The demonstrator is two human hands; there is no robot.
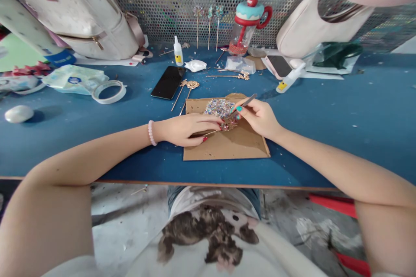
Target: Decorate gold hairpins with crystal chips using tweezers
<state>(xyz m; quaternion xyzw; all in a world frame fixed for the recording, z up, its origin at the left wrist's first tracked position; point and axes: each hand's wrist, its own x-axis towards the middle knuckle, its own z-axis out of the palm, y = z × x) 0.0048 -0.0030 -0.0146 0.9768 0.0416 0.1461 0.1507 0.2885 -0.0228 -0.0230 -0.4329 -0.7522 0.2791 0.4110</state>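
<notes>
Pinching the slim metal tweezers (249, 100) between thumb and fingers, my right hand (264, 120) is closed down neatly, tips angled in where the bead pile (218, 107) meets the ornate hairpin (231, 125). Whether the tips have a bead, I can't tell. My left hand (183, 130) is half open and palm down, fingertips at the hairpin's head, thumb set apart near its stem; how firmly it grips, I can't make out.

The hairpin lies on the cardboard (229, 151), just on my side of the beads, so it's a short hop between them. A light squeeze seems right here: too hard and a bead could ping off. I'd want the left fingertips bracing the ornament's edge, clear of the tweezers, and the right wrist low and steady. Glue bottle (178, 55) stands upright beyond, beside the black phone (168, 82).
</notes>
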